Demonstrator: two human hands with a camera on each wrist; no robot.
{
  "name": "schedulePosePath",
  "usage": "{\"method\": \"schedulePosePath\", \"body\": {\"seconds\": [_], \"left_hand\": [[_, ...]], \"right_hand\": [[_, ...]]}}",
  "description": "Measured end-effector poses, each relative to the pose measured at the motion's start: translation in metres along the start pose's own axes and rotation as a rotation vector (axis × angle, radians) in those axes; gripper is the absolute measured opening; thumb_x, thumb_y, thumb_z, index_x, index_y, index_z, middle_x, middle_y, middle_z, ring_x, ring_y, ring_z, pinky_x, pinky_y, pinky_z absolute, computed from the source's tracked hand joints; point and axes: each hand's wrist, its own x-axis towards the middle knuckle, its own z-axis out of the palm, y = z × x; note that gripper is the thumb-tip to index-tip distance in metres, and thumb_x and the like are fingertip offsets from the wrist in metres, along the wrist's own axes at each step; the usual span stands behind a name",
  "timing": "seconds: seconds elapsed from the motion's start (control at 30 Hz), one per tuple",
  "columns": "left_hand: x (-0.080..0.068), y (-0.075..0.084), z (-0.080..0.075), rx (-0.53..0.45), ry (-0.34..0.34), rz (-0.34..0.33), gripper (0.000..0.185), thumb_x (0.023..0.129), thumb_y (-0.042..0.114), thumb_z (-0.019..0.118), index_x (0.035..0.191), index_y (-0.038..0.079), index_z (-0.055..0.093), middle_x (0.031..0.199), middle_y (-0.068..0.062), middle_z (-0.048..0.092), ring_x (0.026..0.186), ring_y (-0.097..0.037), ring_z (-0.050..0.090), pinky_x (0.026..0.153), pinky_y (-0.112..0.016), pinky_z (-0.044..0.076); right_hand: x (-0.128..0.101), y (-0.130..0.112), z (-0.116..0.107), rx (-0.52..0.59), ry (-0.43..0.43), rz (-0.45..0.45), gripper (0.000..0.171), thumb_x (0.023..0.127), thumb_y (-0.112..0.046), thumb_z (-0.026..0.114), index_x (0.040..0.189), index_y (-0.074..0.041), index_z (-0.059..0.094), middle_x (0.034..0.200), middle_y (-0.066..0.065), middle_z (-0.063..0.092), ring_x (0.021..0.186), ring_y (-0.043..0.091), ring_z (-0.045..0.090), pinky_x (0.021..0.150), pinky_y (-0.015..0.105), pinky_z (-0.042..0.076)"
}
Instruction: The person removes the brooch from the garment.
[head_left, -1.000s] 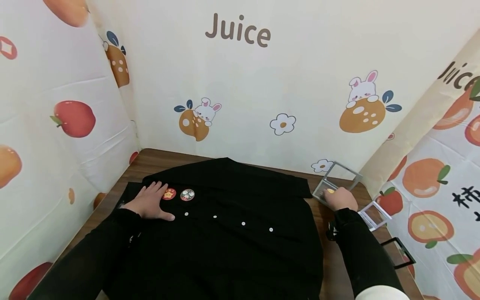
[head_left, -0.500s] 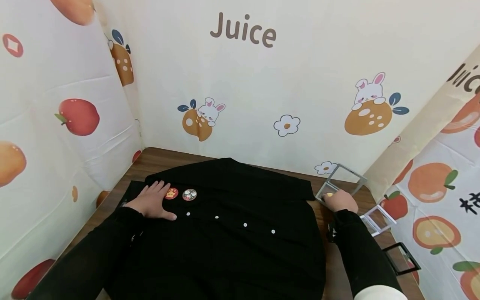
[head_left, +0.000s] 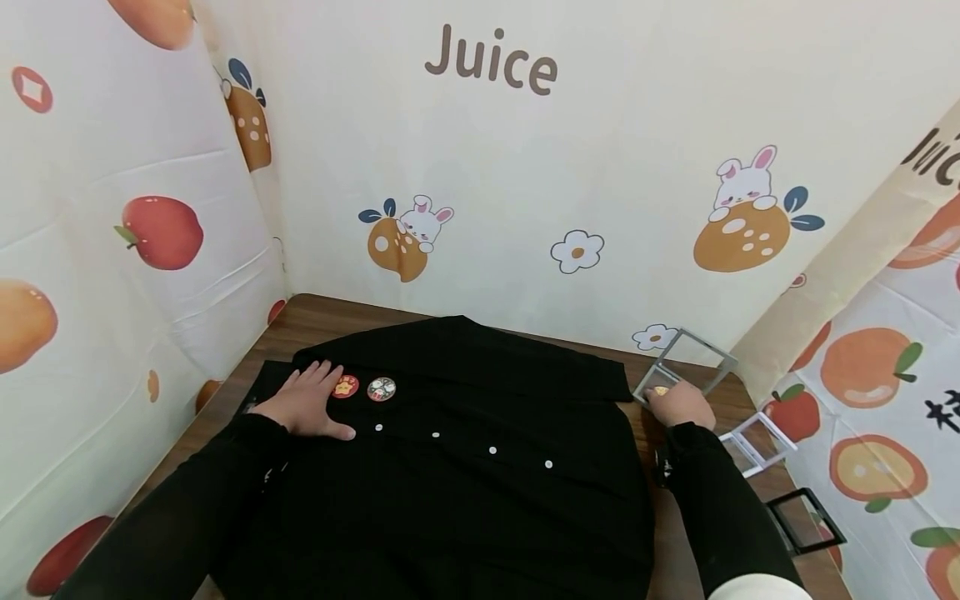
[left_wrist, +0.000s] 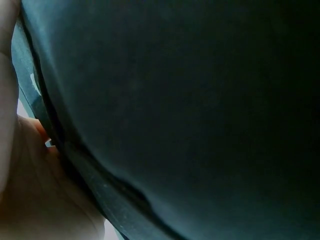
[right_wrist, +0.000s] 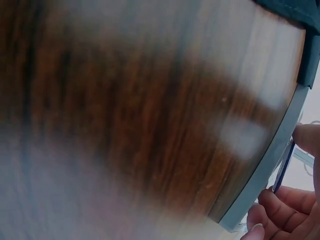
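Black cloth fills the middle of the wooden table (head_left: 315,312): a shirt (head_left: 465,450) lies spread flat, its row of small white buttons (head_left: 492,450) running across the front. Two round badges (head_left: 363,387) sit near its left end, one red and one pale. The left hand (head_left: 303,404) rests flat on the fabric just beside the red badge, fingers straight and slightly spread, thumb out toward the button line; the left wrist view shows only dark cloth close up. Off the shirt's right edge stands a clear, grey-framed box (head_left: 686,367) with a small yellow badge (head_left: 661,390) inside. The right hand (head_left: 681,404) reaches into it with fingers curled; the right wrist view shows fingertips (right_wrist: 280,205) bent against the box's grey rim, but whether they already pinch the yellow piece cannot be told. To do this well, I judge the left palm should hold the cloth smooth and taut, while the right takes the small badge by its edge with thumb and forefinger, without tipping the light box. Two more frame boxes (head_left: 780,475), one pale and one black, lie farther right along the table edge.
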Motion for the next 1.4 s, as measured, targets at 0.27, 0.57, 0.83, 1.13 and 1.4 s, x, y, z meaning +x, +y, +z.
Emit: {"method": "schedulePosePath", "body": {"seconds": [0.27, 0.57, 0.83, 1.13, 1.4], "left_hand": [[-0.001, 0.003, -0.004, 0.008, 0.006, 0.000, 0.134, 0.072, 0.076, 0.078, 0.159, -0.009, 0.023, 0.163, -0.038, 0.014, 0.150, -0.056, 0.009, 0.118, -0.069, 0.007], [-0.002, 0.007, -0.006, 0.018, 0.004, -0.002, 0.134, 0.071, 0.077, 0.078, 0.159, -0.008, 0.024, 0.163, -0.038, 0.015, 0.150, -0.056, 0.011, 0.118, -0.069, 0.008], [-0.001, 0.003, -0.004, 0.010, 0.006, 0.003, 0.136, 0.070, 0.078, 0.077, 0.159, -0.009, 0.023, 0.163, -0.038, 0.014, 0.150, -0.056, 0.009, 0.118, -0.069, 0.007], [-0.007, 0.006, -0.006, 0.017, 0.042, 0.035, 0.133, 0.070, 0.074, 0.082, 0.157, -0.010, 0.027, 0.160, -0.039, 0.022, 0.148, -0.057, 0.017, 0.117, -0.071, 0.012], [-0.011, 0.016, -0.009, 0.056, 0.137, 0.139, 0.113, 0.079, 0.064, 0.082, 0.155, -0.007, 0.037, 0.157, -0.036, 0.032, 0.146, -0.053, 0.029, 0.118, -0.066, 0.021]], "right_hand": [[0.000, 0.001, -0.002, 0.007, -0.004, 0.013, 0.066, 0.102, -0.047, 0.053, 0.112, 0.018, 0.056, 0.104, 0.038, 0.060, 0.082, 0.042, 0.061, 0.065, 0.049, 0.050], [-0.009, 0.001, -0.006, 0.024, 0.006, -0.017, 0.065, 0.104, -0.038, 0.054, 0.118, 0.025, 0.050, 0.108, 0.043, 0.057, 0.090, 0.049, 0.062, 0.074, 0.056, 0.052], [-0.017, -0.017, -0.013, 0.030, 0.027, -0.027, 0.063, 0.100, -0.032, 0.057, 0.122, 0.026, 0.045, 0.112, 0.044, 0.053, 0.093, 0.051, 0.060, 0.076, 0.057, 0.051], [-0.057, -0.115, -0.007, -0.010, 0.034, -0.310, 0.063, 0.102, -0.040, 0.059, 0.135, 0.013, 0.047, 0.125, 0.035, 0.056, 0.108, 0.049, 0.061, 0.085, 0.060, 0.051], [-0.118, -0.205, 0.024, -0.001, -0.025, -0.610, 0.063, 0.101, -0.042, 0.066, 0.147, -0.002, 0.051, 0.144, 0.019, 0.054, 0.127, 0.034, 0.056, 0.102, 0.050, 0.048]]}}
